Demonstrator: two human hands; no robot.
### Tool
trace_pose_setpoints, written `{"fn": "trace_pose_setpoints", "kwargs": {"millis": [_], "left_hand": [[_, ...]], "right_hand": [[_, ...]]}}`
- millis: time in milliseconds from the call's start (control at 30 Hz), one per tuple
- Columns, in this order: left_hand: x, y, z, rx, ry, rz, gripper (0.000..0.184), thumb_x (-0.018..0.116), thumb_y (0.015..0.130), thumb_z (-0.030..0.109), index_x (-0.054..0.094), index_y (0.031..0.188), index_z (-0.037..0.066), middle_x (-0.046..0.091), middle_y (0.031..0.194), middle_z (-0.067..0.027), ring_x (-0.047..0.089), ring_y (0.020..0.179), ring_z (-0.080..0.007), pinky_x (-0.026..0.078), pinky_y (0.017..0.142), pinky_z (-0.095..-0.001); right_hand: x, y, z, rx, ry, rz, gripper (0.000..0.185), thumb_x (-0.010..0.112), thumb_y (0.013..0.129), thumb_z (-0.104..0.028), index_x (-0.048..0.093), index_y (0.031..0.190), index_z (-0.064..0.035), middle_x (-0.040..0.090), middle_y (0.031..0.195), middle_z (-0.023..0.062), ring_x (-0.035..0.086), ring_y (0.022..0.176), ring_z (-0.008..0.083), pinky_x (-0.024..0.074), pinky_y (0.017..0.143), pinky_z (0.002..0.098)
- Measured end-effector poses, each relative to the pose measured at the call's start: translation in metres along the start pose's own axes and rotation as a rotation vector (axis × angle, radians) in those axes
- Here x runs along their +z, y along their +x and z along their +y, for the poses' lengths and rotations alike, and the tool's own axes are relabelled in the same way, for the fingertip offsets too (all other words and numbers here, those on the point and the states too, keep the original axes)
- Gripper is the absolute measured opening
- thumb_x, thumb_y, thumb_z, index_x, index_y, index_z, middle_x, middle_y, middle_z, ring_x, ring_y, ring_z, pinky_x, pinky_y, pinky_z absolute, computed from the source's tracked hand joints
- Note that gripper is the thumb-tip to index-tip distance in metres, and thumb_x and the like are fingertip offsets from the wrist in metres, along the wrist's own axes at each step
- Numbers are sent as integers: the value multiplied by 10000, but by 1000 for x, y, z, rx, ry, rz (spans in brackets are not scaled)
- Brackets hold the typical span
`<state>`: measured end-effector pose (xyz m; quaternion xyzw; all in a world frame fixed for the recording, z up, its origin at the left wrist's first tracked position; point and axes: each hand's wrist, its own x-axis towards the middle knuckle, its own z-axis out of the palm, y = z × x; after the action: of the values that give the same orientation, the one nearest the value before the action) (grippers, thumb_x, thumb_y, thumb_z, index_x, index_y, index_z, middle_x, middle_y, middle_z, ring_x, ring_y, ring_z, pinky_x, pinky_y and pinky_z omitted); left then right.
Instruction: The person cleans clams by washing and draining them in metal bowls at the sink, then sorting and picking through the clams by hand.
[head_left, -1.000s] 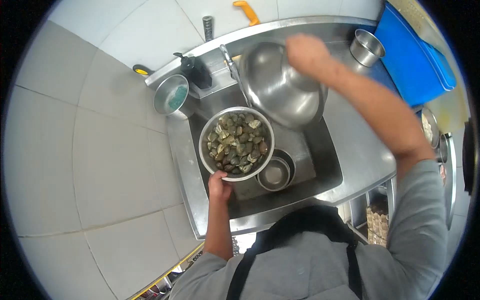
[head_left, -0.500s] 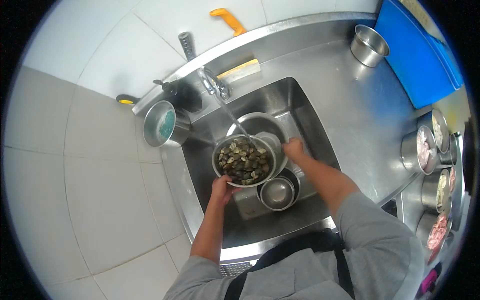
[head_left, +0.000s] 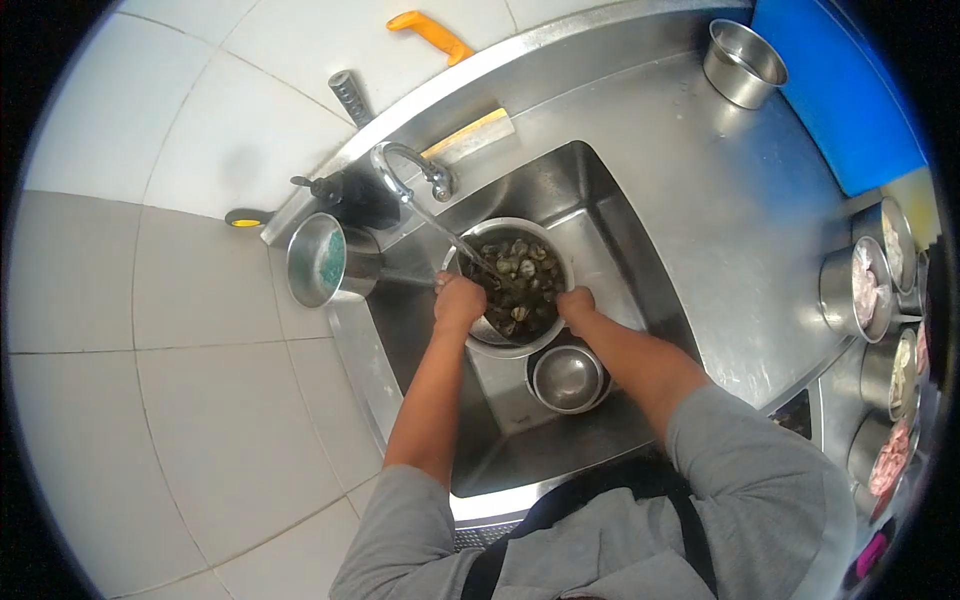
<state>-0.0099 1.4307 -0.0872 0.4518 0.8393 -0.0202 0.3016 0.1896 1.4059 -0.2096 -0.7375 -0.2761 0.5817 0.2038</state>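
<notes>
A metal bowl [head_left: 510,349] full of dark shelled clams [head_left: 522,275] sits in the sink under the running tap. My left hand [head_left: 460,303] is closed on its left rim, with the water stream falling just beside my fingers. On the right rim, my right hand [head_left: 576,304] grips with its fingers partly hidden. The clams look wet, with water among them. A second rim shows around the clams, but I cannot tell how the two bowls fit together. Water runs from the curved tap [head_left: 392,172] into the bowl.
Smaller nested metal bowls [head_left: 568,380] stand in the sink [head_left: 480,462] nearer me. A long-handled pot [head_left: 318,262] with a green scouring pad rests at the left edge. On the right are an upright metal pot [head_left: 745,65], a blue board [head_left: 850,110] and several food containers [head_left: 855,290].
The bowl of clams has moved right and away from me, over where the other bowl stood. My left hand has shifted from its near rim to its left side.
</notes>
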Motion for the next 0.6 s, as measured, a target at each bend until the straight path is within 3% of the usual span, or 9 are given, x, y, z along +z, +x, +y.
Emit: {"fn": "trace_pose_setpoints", "kwargs": {"millis": [33, 100, 133, 200, 267, 333, 400, 500, 600], "left_hand": [[-5, -12, 15, 13, 133, 45, 756, 531, 828, 118, 129, 1381, -206, 340, 1395, -363, 451, 1256, -432, 417, 1019, -405], [-13, -27, 25, 9, 199, 65, 751, 531, 838, 126, 131, 1390, -190, 320, 1408, -360, 439, 1269, -425, 433, 1005, -398], [-14, -31, 27, 4, 262, 86, 746, 531, 848, 134, 133, 1399, -174, 299, 1421, -358, 426, 1281, -417, 448, 991, -391], [-18, -37, 26, 27, 339, 143, 733, 524, 855, 135, 141, 1401, -168, 284, 1429, -357, 420, 1289, -409, 457, 985, -378], [-24, -43, 19, 48, 411, 204, 719, 517, 862, 136, 148, 1402, -162, 270, 1437, -356, 415, 1297, -401, 465, 980, -365], [-34, -54, 8, 163, 465, 441, 706, 515, 859, 124, 163, 1407, -149, 268, 1452, -335, 394, 1318, -389, 462, 991, -363], [-48, -65, -7, 191, 420, 543, 692, 505, 856, 120, 178, 1407, -142, 263, 1469, -309, 376, 1332, -388, 431, 1029, -368], [-69, -88, -21, 175, 282, 526, 680, 475, 848, 92, 176, 1416, -133, 264, 1474, -299, 345, 1347, -392, 392, 1057, -386], [-75, -97, -39, 140, 176, 510, 700, 473, 824, 77, 171, 1423, -124, 285, 1458, -311, 391, 1310, -403, 395, 1040, -407]], "right_hand": [[2, 0, 1, 13, -19, -16, 406, 679, 845, -215, 602, 1099, 92, 631, 1061, 270, 636, 953, 396, 499, 768, 462], [11, 29, 24, 30, -30, -32, 409, 687, 846, -229, 607, 1085, 93, 638, 1037, 266, 643, 927, 394, 503, 744, 464], [25, 77, 59, -233, -451, -185, 394, 683, 849, -225, 610, 1067, 94, 642, 1008, 256, 649, 889, 382, 507, 713, 461], [28, 80, 66, -492, -865, -338, 380, 679, 851, -221, 612, 1049, 96, 647, 979, 247, 655, 851, 369, 511, 682, 459], [11, 24, 21, 79, 49, -101, 357, 680, 854, -222, 617, 1001, 97, 647, 920, 227, 654, 790, 350, 517, 645, 446], [22, 35, 31, 43, 87, -97, 363, 679, 857, -224, 608, 999, 102, 643, 918, 222, 650, 778, 340, 521, 640, 439], [24, 36, 31, 0, 122, -92, 369, 679, 860, -226, 599, 997, 107, 638, 916, 216, 646, 766, 331, 524, 635, 433], [24, 10, 10, 149, 228, -141, 370, 667, 866, -216, 584, 1036, 103, 641, 978, 226, 652, 856, 350, 530, 697, 447], [27, -18, -8, 26, -6, 169, 367, 666, 857, -200, 576, 1058, 94, 634, 1040, 251, 633, 975, 388, 518, 790, 455]]}}
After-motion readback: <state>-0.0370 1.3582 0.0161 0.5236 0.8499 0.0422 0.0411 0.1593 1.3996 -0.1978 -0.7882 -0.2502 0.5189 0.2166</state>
